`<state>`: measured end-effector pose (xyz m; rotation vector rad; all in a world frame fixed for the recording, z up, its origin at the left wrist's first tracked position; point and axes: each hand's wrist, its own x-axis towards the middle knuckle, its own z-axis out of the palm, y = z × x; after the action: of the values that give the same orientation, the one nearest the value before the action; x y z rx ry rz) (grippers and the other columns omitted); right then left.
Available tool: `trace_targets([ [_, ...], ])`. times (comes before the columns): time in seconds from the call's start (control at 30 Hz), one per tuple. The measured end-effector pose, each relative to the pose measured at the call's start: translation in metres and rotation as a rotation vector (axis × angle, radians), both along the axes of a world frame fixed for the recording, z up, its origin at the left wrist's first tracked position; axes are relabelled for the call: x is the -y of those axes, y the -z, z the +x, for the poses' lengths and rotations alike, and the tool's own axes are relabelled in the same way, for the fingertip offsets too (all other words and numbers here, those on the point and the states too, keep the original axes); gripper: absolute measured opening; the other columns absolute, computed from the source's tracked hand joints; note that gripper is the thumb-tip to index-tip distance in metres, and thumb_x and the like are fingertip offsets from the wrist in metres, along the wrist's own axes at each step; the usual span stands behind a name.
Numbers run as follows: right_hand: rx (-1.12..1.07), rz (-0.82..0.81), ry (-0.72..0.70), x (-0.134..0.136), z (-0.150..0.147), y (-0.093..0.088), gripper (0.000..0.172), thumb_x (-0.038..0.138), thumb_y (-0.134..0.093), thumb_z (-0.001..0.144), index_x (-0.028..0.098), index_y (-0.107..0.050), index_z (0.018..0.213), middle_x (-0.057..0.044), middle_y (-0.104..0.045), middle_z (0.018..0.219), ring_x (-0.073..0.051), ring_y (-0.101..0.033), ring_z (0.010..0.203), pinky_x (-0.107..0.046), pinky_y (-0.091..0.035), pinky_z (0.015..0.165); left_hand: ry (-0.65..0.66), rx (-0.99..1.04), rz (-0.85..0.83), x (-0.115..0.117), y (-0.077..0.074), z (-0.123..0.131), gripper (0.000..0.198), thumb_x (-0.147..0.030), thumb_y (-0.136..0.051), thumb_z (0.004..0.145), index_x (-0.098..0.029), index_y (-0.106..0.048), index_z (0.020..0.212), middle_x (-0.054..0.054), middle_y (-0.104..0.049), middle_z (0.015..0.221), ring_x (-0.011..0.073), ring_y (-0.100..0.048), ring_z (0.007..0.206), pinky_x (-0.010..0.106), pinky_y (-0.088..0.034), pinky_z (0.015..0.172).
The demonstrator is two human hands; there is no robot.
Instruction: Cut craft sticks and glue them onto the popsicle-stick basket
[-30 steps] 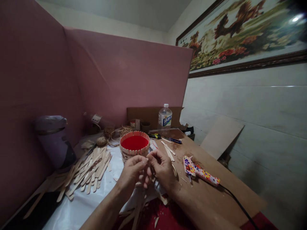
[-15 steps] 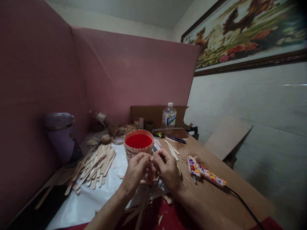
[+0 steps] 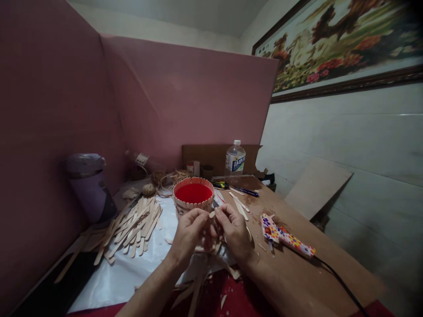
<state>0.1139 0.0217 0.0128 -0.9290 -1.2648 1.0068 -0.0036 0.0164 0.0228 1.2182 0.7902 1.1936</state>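
Note:
My left hand [image 3: 190, 231] and my right hand [image 3: 235, 226] meet just in front of a round container [image 3: 193, 204]. The container has a red inside and a rim of pale, rounded wooden stick ends. Between my fingertips is a small pale piece of craft stick [image 3: 212, 215], pinched by both hands. My lower fingers are curled beneath it and partly in shadow. Bits of wood lie under my hands, partly hidden by them.
To the left, a pile of craft sticks [image 3: 139, 224] lies on white sheeting. A flower-patterned glue gun [image 3: 287, 237] with a black cord rests on the right. Behind stand a clear bottle [image 3: 235, 160], a utility knife [image 3: 248, 192], twine [image 3: 180, 176] and a purple cup [image 3: 90, 193].
The whole view has shifted slightly, so things appear a little further right. My hands stay together at the small piece, with only slight finger movement.

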Motion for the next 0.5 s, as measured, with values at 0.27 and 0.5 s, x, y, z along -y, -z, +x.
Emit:
trace_targets([
  [0.27,-0.041,-0.025,-0.036,0.0022,0.0004,-0.0022,0.033,0.047,-0.049,0.082,0.018,-0.048,0.068,0.006,-0.044,0.049,-0.007,-0.038,0.037,-0.018,-0.031,0.035,0.032,0.005,-0.029,0.0024,0.0005,-0.0006,0.023,-0.036,-0.053,0.079,-0.015,-0.049,0.071,0.0,-0.06,0.051,0.0089,-0.048,0.035,0.019,-0.037,0.034],
  [0.5,-0.07,-0.003,-0.035,-0.0057,0.0007,0.0038,0.028,0.044,-0.058,0.078,0.018,-0.049,0.072,0.005,-0.05,0.055,-0.006,-0.045,0.043,-0.016,-0.038,0.039,-0.102,-0.121,0.056,0.0026,0.001,0.0014,0.031,-0.043,-0.054,0.077,-0.015,-0.05,0.065,-0.001,-0.055,0.046,0.0082,-0.044,0.034,0.019,-0.033,0.035],
])
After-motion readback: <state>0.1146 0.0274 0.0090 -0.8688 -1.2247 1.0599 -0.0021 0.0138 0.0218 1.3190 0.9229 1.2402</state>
